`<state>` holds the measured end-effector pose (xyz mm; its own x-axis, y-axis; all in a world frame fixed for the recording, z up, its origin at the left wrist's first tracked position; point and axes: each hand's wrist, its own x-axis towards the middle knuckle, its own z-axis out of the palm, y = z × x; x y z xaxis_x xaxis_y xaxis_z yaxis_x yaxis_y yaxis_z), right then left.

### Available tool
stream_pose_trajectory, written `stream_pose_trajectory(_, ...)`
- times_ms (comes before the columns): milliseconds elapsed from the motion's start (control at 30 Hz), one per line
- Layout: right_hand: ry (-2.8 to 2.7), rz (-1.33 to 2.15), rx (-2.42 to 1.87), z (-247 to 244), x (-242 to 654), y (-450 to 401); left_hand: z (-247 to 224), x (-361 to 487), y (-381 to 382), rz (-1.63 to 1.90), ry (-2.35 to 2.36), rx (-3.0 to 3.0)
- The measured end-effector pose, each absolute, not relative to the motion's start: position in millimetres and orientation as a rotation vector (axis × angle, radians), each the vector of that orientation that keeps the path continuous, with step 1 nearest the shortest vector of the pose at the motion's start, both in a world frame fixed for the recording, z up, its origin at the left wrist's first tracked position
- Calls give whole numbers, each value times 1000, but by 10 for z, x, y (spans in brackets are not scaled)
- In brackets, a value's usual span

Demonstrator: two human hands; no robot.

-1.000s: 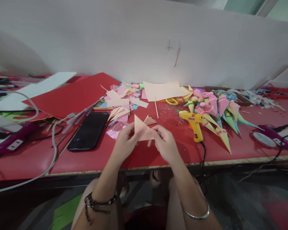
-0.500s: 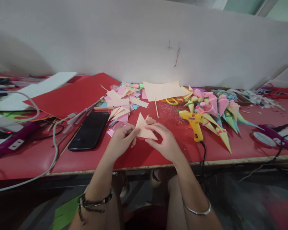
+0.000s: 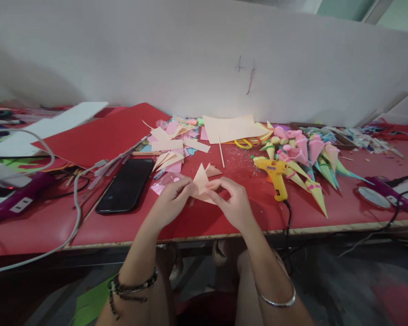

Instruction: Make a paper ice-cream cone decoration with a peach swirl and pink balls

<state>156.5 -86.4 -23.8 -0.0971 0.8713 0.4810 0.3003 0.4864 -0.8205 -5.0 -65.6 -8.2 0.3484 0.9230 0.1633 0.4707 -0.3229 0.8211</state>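
Observation:
Between my hands, over the red table [image 3: 197,226], is a pale peach piece of paper [image 3: 200,180] with a pointed top. My left hand [image 3: 173,197] pinches its left side between thumb and fingers. On the other side, my right hand [image 3: 233,199] grips the paper's lower right part, thumb and fingertips closed on it. Just behind lies another small peach paper piece [image 3: 212,170] on the table. Part of the held paper is covered by my fingers.
A black phone [image 3: 125,185] lies left, near paper scraps [image 3: 168,145]. To the right are a yellow glue gun [image 3: 275,174] with its cord and a heap of paper cones [image 3: 302,149]. A thin white stick [image 3: 221,151] and a peach sheet [image 3: 229,128] lie behind.
The held paper has tilted and dropped slightly. My right fingers have moved inward, pinching nearer its middle, and its right corner is now hidden. The left hand keeps its pinch.

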Motion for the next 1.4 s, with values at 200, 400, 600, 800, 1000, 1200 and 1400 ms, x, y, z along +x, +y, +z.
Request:
stream_pose_trajectory(200, -1516, 817, -1021, -228, 1552, -866, -77, -1, -693, 785, 1121, 1913)
stream_pose_trajectory(400, -1342, 929, -1020, -233, 1528, -862, -78, 16, -701, 825, 1059, 1972)
stream_pose_trajectory(600, -1281, 937, -974, -279, 1506, -844, -69, 24, -691, 759, 1159, 2085)
stream_pose_trajectory(800, -1348, 817, -1027, -292, 1506, -854, -78, 42, -683, 730, 1180, 2095)
stream_pose_trajectory(1000, -1475, 771, -938, -255, 1569, -864, -47, 13, -708, 772, 1137, 1922)
stream_pose_trajectory(1200, -1675, 802, -812, -221, 1637, -858, -73, -41, -711, 748, 1017, 1759)
stream_pose_trajectory(1400, -1658, 849, -791, -220, 1662, -839, -52, -33, -726, 664, 990, 1739)
